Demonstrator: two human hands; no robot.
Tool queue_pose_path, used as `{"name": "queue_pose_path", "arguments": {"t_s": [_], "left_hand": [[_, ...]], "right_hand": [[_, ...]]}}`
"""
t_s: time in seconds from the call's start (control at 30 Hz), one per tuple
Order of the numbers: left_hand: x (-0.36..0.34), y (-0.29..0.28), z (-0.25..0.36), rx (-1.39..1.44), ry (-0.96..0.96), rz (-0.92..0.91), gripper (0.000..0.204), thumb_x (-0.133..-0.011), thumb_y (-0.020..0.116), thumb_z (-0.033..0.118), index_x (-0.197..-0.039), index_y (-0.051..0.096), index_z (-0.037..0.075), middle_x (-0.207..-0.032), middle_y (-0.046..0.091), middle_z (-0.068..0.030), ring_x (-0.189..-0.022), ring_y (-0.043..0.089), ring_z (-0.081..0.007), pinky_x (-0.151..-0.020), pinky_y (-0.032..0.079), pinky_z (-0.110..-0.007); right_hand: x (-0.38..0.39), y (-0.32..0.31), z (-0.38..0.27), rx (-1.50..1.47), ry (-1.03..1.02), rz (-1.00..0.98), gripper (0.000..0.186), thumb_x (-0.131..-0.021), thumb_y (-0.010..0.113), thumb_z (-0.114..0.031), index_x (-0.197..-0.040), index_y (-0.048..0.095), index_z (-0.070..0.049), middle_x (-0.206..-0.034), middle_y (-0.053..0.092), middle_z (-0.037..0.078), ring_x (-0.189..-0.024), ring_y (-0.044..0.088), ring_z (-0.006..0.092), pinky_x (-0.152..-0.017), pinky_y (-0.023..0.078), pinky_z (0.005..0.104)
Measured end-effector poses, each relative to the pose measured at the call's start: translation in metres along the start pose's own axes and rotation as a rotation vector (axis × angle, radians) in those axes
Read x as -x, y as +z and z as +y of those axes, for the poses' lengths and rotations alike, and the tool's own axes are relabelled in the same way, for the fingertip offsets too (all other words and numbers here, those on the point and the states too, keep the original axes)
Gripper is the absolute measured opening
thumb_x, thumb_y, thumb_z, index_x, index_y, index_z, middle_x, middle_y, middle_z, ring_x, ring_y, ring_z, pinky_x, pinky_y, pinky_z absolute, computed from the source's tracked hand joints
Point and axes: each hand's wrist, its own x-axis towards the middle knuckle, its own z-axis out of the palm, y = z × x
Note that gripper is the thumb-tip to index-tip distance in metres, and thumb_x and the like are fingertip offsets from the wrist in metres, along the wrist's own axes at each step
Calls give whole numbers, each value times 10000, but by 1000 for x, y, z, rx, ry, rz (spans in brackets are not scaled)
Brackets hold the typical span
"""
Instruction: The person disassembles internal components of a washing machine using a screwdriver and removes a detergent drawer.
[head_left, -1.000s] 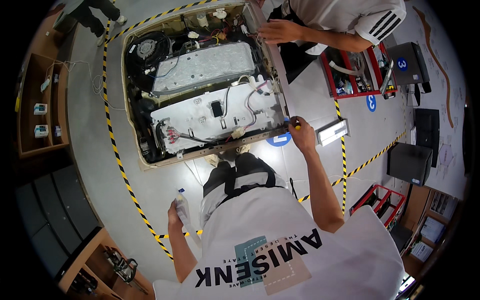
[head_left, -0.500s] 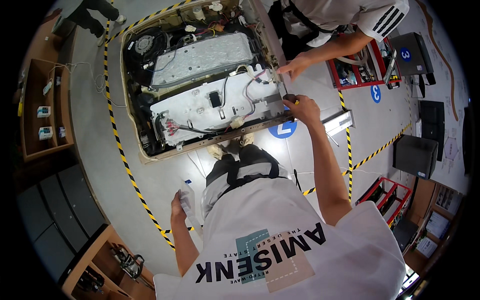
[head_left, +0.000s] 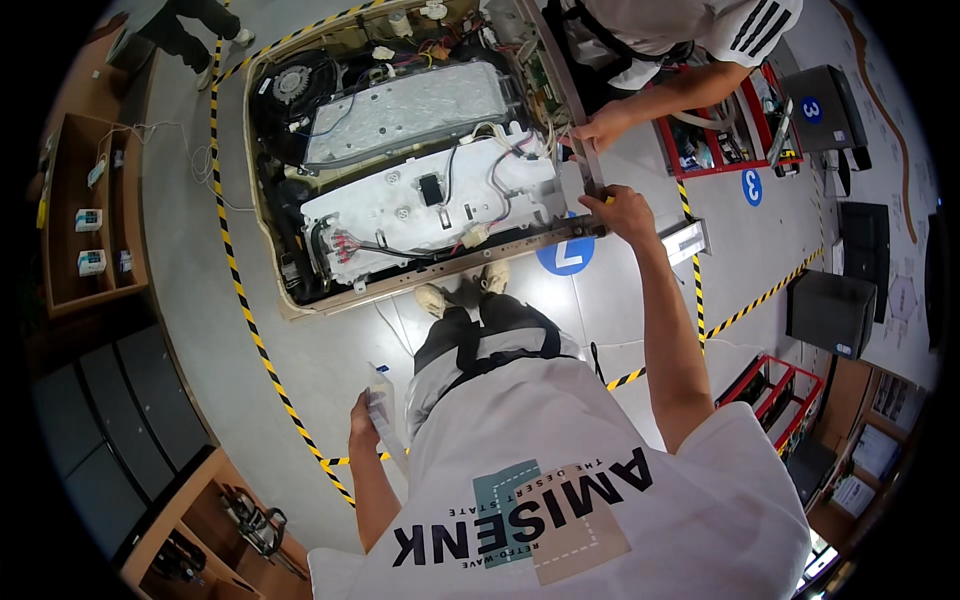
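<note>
An opened appliance (head_left: 270, 290) with a white plate (head_left: 390, 215), a silvery panel (head_left: 405, 110), wiring and a fan (head_left: 292, 86) lies ahead of me. My right hand (head_left: 620, 210) grips a small yellow-handled tool (head_left: 608, 200) at the frame's near right corner; its tip is hard to make out. A co-worker's hand (head_left: 598, 130) rests on the right-side metal rail (head_left: 585, 170), just beyond mine. Low on the left, my left hand (head_left: 362, 415) is closed on a translucent plastic bag or packet (head_left: 385, 410) with a blue bit at its top.
Red tool racks (head_left: 690, 150) stand at the right and lower right (head_left: 775, 400), near black boxes (head_left: 830, 315). Wooden cabinets (head_left: 95, 280) line the left. A co-worker (head_left: 680, 40) leans in from top right; another person's legs (head_left: 190, 30) show at top left. Striped tape (head_left: 240, 300) and cables mark the floor.
My right hand has moved upward and slightly right with the tool. The co-worker's hand has come down the right rail toward mine. My left hand has shifted slightly.
</note>
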Motion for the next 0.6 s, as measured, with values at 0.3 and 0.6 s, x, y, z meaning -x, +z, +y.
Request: {"name": "queue_pose_path", "arguments": {"t_s": [0.3,0.6], "left_hand": [[10,-3,4,-32,65,-37,437,-953,331,406,-968,592,56,-591,475,-26,-484,449,-162,-457,395,-316],[17,-4,10,-81,61,-5,428,-950,327,402,-969,586,61,-597,475,-27,-488,449,-161,-462,394,-310]], "right_hand": [[5,4,9,115,-36,244,278,-753,653,-319,-887,696,-79,-776,672,176,-770,654,354,-718,517,426],[13,-18,10,187,-37,336,237,-758,647,-282,-861,680,-72,-749,668,174,-717,655,355,-674,521,433]]}}
